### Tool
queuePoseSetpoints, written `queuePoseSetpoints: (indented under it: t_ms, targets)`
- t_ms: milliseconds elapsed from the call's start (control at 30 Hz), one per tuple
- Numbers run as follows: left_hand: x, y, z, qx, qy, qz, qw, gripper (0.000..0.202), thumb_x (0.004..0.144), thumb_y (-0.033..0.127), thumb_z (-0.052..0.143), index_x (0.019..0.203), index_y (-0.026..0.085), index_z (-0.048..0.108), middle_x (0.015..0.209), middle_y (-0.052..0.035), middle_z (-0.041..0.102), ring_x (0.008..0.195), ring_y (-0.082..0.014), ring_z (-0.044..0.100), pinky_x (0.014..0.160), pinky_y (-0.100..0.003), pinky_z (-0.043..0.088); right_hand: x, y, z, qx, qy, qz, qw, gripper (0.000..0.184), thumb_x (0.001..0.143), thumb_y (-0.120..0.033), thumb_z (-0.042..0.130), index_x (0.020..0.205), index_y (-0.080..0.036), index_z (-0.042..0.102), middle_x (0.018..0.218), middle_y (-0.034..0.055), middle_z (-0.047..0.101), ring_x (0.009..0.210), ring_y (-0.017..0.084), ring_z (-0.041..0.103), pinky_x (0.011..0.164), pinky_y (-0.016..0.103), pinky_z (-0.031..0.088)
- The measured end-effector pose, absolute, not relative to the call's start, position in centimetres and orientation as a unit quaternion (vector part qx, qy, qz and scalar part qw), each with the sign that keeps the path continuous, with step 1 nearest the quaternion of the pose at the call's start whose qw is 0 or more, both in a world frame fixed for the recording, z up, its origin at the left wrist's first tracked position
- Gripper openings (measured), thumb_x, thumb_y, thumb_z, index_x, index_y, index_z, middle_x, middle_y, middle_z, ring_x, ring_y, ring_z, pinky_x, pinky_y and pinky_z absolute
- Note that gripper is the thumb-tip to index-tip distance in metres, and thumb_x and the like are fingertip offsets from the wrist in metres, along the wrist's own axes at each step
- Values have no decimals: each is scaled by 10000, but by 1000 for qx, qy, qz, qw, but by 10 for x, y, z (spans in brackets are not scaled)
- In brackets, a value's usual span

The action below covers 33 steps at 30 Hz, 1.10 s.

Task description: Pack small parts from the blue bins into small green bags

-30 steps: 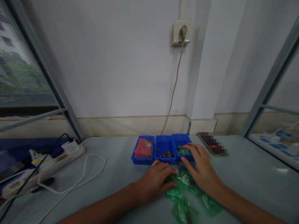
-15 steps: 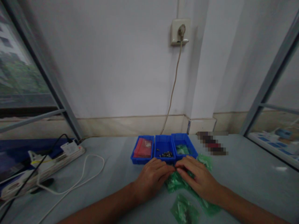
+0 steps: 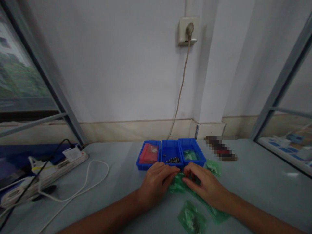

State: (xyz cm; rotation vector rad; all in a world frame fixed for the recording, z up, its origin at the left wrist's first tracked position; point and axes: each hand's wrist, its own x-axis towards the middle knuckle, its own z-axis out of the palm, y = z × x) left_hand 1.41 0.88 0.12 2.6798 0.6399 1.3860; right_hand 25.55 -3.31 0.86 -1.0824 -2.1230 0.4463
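My left hand (image 3: 158,182) is closed, its thumb and fingers pressed together at the top of a green plastic bag (image 3: 177,184). My right hand (image 3: 206,185) is just right of it, with fingers curled and a gap between thumb and forefinger; nothing shows in that gap. Under the right hand lies more green bag material (image 3: 218,214). Another green bag (image 3: 191,216) with dark thin pieces inside lies nearer me. Beyond my hands stand three blue bins: the left bin (image 3: 142,167) with red bags, the middle bin (image 3: 172,146) with small metal parts, the right bin (image 3: 201,159) with a green bag.
A small green bag (image 3: 214,167) lies beside the right bin. On the left are a power strip (image 3: 46,178) and a looped white cable (image 3: 86,182). A blurred-out item (image 3: 221,149) lies at the back right. A wall cord (image 3: 181,87) hangs behind the bins.
The green bag at my left hand has shifted slightly left and away from me. My right thumb and forefinger have parted from each other and moved off the left fingertips.
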Motion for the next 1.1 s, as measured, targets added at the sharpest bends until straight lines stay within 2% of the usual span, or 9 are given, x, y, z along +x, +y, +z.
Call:
queuePoseSetpoints:
  t_ms: [200,333,500,700,800,1000,1100]
  targets:
    - [14,10,-1,867,245,433,42,224,1162,304,511,1187,222,718,938,-34,758,842,-197,681,783,-314,505,255,-34,8,-410,-826,172,347,102,1082,-228,571,981,-244,566,894,-15,605,775,174,597,707,266,440]
    - [13,9,1,873,249,415,63,215,1132,336,569,1288,220,662,1049,-65,740,971,-242,673,872,-365,513,256,-33,7,-434,-810,183,350,106,1088,-249,559,983,-251,545,818,-42,582,715,166,578,680,263,414]
    - [13,4,7,891,222,387,81,343,1064,399,681,1340,214,594,1197,-96,717,1090,-281,642,966,-416,485,255,-34,8,-438,-788,201,384,138,1123,-319,504,1006,-256,540,786,-39,572,711,182,594,664,275,422]
    - [14,6,4,894,237,370,81,185,1069,359,673,1129,196,607,1036,-65,698,980,-256,617,884,-381,447,256,-35,7,-422,-783,195,413,137,1141,-332,469,1045,-261,537,847,-18,603,777,196,622,709,291,449]
    - [14,7,2,905,234,351,60,183,1090,361,637,1017,197,604,953,-47,688,922,-246,602,864,-380,420,255,-35,6,-416,-785,198,413,122,1135,-315,483,1044,-260,541,854,-20,621,755,185,626,712,287,461]
    - [12,5,4,902,222,365,63,212,1136,358,548,1020,191,609,938,-48,690,896,-227,595,858,-365,426,255,-34,10,-425,-791,203,390,137,1127,-364,514,1131,-251,590,858,-4,667,776,201,661,697,287,489]
    - [12,4,6,899,221,372,71,222,1149,337,501,1013,196,604,911,-46,672,879,-223,589,855,-363,432,257,-34,8,-432,-806,175,364,208,1116,-409,542,1020,-239,614,830,-1,661,760,208,659,700,299,491]
